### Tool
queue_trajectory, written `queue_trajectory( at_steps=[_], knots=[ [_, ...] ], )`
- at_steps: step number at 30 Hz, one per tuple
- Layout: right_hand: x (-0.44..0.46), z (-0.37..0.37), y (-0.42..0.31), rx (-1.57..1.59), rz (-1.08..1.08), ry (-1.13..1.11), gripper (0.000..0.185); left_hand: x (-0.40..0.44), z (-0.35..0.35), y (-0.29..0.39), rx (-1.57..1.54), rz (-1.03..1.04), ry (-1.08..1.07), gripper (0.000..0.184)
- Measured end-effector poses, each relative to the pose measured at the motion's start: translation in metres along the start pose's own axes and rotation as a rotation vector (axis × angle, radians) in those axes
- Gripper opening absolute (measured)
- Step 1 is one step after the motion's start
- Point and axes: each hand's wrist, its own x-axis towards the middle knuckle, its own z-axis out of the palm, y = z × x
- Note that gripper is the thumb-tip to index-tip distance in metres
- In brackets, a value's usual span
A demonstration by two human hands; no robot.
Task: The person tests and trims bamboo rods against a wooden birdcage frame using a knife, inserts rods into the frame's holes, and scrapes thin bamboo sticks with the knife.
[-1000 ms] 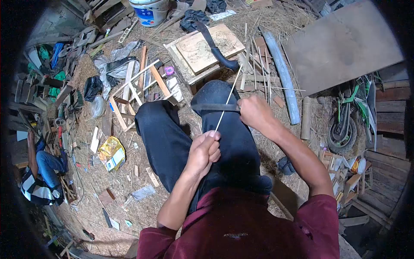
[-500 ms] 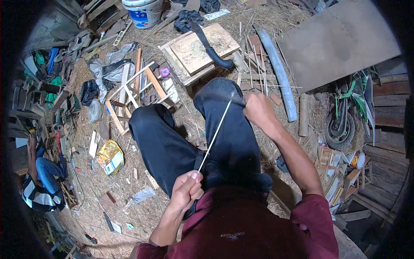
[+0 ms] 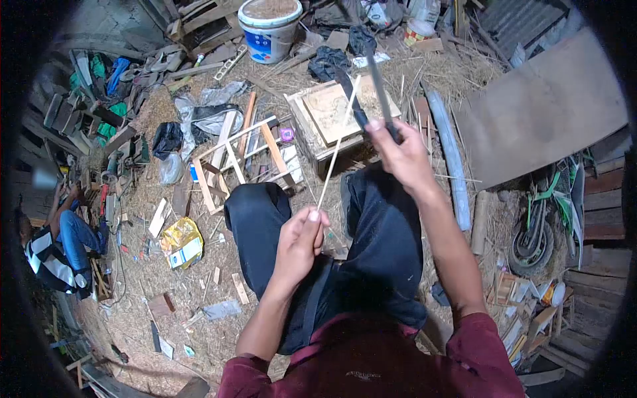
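My left hand [image 3: 300, 245] is closed round the lower end of a thin pale wooden stick [image 3: 337, 149], which slants up and away. In my right hand [image 3: 405, 156] is the handle of a long-bladed knife [image 3: 379, 83], its blade pointing up and blurred. The blade is to the right of the stick's upper part, apart from it. Beyond both hands, a machete [image 3: 350, 93] with a dark handle lies on a wooden block [image 3: 318, 119]. The machete's handle end is partly hidden behind my right hand.
A small wooden frame [image 3: 271, 149] stands left of the block, near a pink tape measure [image 3: 286, 134]. A white bucket [image 3: 267, 33] is at the back. A large board [image 3: 544, 99] and a motorbike [image 3: 534, 225] are at right. Another person [image 3: 63, 245] sits at far left.
My right hand has risen from the knee with the knife, whose blade now shows plainly. The stick has lifted and points more upright. My view has tilted up and shifted left.
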Motion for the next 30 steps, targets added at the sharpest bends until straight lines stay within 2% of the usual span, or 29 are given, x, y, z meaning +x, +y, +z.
queue_trajectory(
  at_steps=[5, 9, 14, 17, 21, 25, 30],
  knots=[
    [0.023, 0.031, -0.005, 0.172, 0.005, -0.029, 0.020, 0.021, 0.003, 0.009, 0.117, 0.022, -0.055, 0.030],
    [0.049, 0.039, -0.001, 0.238, 0.003, 0.013, 0.021, 0.030, -0.012, 0.020, 0.013, -0.028, -0.050, 0.029],
    [0.078, 0.049, -0.005, 0.261, -0.024, 0.033, 0.018, 0.045, -0.044, 0.024, 0.051, 0.068, 0.147, 0.025],
    [0.090, 0.061, -0.012, 0.296, -0.017, 0.061, 0.022, 0.060, -0.058, 0.031, 0.023, 0.140, 0.233, 0.022],
    [0.102, 0.065, 0.013, 0.370, 0.024, 0.090, 0.023, 0.081, -0.074, 0.043, 0.060, 0.122, 0.292, 0.022],
    [0.105, 0.050, 0.029, 0.439, 0.161, 0.039, 0.022, 0.100, -0.087, 0.047, 0.075, 0.135, 0.294, 0.023],
    [0.112, 0.049, 0.030, 0.431, 0.158, 0.106, 0.021, 0.117, -0.094, 0.065, 0.132, 0.131, 0.316, 0.022]
  ],
)
